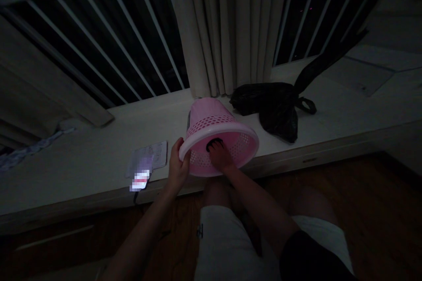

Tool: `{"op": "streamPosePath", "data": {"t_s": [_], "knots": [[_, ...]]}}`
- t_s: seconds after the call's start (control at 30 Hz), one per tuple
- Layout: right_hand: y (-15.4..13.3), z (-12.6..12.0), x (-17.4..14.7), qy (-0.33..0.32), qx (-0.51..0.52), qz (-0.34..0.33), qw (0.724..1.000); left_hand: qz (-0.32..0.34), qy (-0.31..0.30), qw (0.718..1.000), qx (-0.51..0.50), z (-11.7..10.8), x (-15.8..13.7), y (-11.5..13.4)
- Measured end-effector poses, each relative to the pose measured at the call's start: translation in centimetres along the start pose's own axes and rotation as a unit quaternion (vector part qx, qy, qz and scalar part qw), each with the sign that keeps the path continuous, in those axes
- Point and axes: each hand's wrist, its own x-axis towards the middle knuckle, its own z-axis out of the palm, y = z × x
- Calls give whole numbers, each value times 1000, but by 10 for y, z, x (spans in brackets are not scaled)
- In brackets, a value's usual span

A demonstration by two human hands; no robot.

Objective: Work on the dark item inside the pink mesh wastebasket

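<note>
A pink plastic wastebasket [211,110] with a perforated band lies tipped on the pale window ledge, its mouth turned toward me. My left hand [180,162] grips the rim at its left side, thumb and fingers on either side of the edge. Inside the basket, my right hand [220,154] has its fingers closed on a small black bundle [211,142]. Dim light and my fingers hide what the bundle is made of. To the right of the basket, a black plastic bag [280,109] rests on the ledge, one long end stretching up to the right.
A lit phone [140,181], partly blurred, lies at the ledge's front with a cable, beside a paper booklet [158,153]. Beige curtains [227,26] and white window bars [121,30] stand behind. Patterned cloth [33,145] lies at the left. Wooden floor [372,210] runs below the ledge.
</note>
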Motion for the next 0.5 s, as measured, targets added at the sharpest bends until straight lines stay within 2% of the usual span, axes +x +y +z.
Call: {"op": "streamPosePath", "data": {"t_s": [0.17,0.3,0.5], "knots": [[0,3,-1,12,-5,2,1000,-98,33,994,-35,9,-22,-13],[1,3,-1,8,-11,2,1000,-166,-6,986,-20,6,-30,-15],[-2,0,2,-20,-8,14,1000,-218,-43,975,15,-2,-29,-9]]}}
